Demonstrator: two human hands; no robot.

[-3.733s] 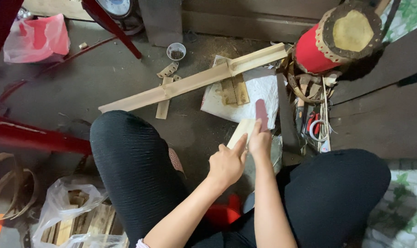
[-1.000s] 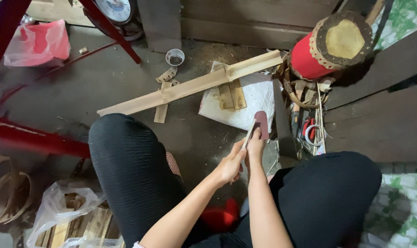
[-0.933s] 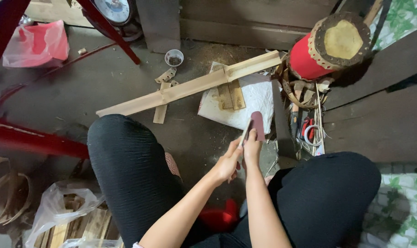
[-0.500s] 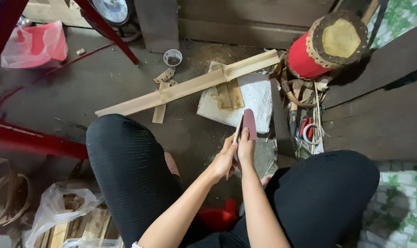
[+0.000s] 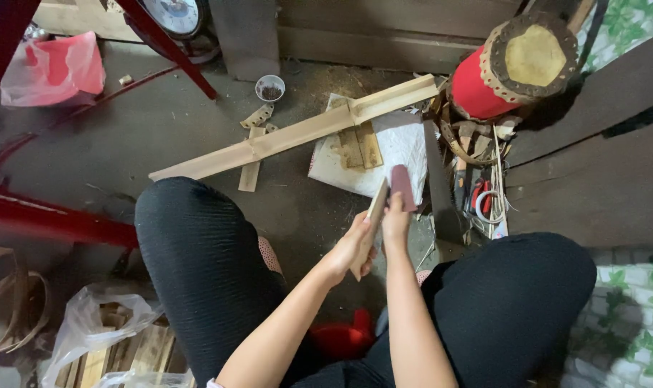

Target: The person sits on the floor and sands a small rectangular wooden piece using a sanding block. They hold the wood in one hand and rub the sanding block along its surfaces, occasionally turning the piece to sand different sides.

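Observation:
My left hand (image 5: 352, 246) grips a short pale wooden strip (image 5: 376, 209) that stands on edge between my knees. My right hand (image 5: 395, 220) presses a dark red piece of sandpaper (image 5: 402, 187) against the strip's upper end. Both hands are close together above the floor. The lower end of the strip is hidden in my left palm.
A long pale wooden plank (image 5: 297, 131) lies diagonally on the grey floor, over a white cloth (image 5: 405, 147) with short wood pieces. A red drum (image 5: 517, 65) stands at the upper right. A small cup (image 5: 270, 88), pink bag (image 5: 57, 65), red metal frame (image 5: 46, 219) and bag of wood scraps (image 5: 107, 345) lie around.
The sandpaper has slid up and down along the strip. The strip has turned from its flat face to its edge, and both hands have shifted slightly left.

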